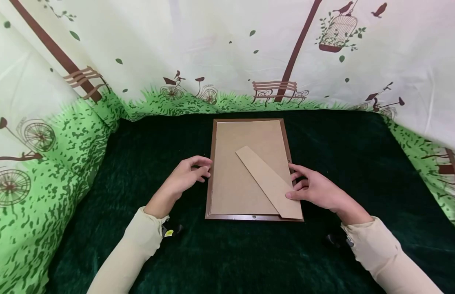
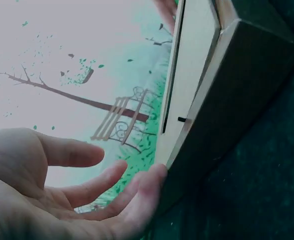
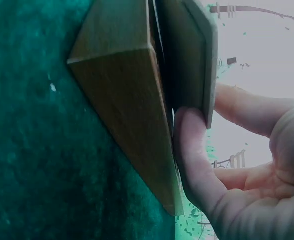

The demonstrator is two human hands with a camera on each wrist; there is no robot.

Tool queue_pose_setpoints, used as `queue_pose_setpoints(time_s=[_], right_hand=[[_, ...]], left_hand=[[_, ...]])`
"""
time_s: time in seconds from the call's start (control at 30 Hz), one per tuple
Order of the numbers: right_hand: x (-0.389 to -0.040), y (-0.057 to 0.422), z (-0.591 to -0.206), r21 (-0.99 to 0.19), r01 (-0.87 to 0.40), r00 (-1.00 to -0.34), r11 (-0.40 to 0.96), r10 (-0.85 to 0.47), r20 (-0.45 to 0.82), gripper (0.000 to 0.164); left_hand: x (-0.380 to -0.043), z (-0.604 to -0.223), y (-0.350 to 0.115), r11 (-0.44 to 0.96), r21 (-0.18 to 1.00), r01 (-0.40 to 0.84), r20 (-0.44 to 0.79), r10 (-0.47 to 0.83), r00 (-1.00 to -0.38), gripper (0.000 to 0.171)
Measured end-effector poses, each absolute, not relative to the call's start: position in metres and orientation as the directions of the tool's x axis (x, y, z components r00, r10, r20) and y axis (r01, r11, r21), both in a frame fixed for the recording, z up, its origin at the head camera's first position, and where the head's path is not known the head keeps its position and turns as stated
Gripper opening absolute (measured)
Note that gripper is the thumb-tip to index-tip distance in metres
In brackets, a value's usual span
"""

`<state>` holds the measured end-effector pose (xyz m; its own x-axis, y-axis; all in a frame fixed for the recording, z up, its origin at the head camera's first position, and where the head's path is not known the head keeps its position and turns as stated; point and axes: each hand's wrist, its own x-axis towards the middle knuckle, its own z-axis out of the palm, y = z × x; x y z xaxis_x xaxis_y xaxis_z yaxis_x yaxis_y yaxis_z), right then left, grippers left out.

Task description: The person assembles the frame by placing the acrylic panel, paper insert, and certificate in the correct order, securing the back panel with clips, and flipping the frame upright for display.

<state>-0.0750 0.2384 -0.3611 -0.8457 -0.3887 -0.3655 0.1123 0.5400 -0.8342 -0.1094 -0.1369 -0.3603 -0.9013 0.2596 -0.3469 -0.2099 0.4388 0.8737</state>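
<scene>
In the head view, a brown picture frame (image 1: 231,217) lies back side up on a dark green cloth (image 1: 227,257), in front of a curtain (image 1: 212,49) printed with benches, bicycles and grass. Its tan backing board (image 1: 229,179) faces up, and a flat tan strip (image 1: 268,179) runs diagonally across it, its wide end over the corner nearest the right hand (image 1: 315,188). That hand has its thumb on the strip's edge and its other fingers beside the frame. The left hand (image 1: 185,173) is at the opposite long side, fingers loosely bent and holding nothing. In the left wrist view, its fingers spread apart from the thumb, one fingertip at the frame's edge; whether it touches I cannot tell. A small dark peg (image 2: 182,119) sits nearby on the frame's back. In the right wrist view, the strip stands tilted off the backing, pinched between the thumb and a finger tucked underneath.
</scene>
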Motion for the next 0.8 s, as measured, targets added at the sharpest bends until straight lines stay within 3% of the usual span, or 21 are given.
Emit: queue_pose_setpoints(time_s=[0.13, 0.23, 0.43, 0.8], right_hand=[[-0.073, 0.234, -0.362, -0.788, 0.061, -0.864, 0.613, -0.363, -0.349, 0.093], [-0.072, 0.232, -0.361, -0.718, -0.008, -0.894, 0.696, -0.327, -0.307, 0.087], [-0.071, 0.231, -0.362, -0.633, -0.075, -0.923, 0.77, -0.294, -0.247, 0.057], [-0.07, 0.228, -0.368, -0.646, -0.14, -0.937, 0.75, -0.311, -0.158, 0.034]], left_hand=[[-0.108, -0.362, -0.137, 0.524, 0.843, -0.123, -0.301, 0.269, -0.915, 0.031], [-0.105, -0.364, -0.135, 0.612, 0.791, 0.015, -0.24, 0.332, -0.912, 0.034], [-0.097, -0.367, -0.126, 0.745, 0.595, 0.301, -0.203, 0.501, -0.841, 0.052], [-0.086, -0.368, -0.118, 0.815, 0.447, 0.368, -0.304, 0.526, -0.795, 0.093]])
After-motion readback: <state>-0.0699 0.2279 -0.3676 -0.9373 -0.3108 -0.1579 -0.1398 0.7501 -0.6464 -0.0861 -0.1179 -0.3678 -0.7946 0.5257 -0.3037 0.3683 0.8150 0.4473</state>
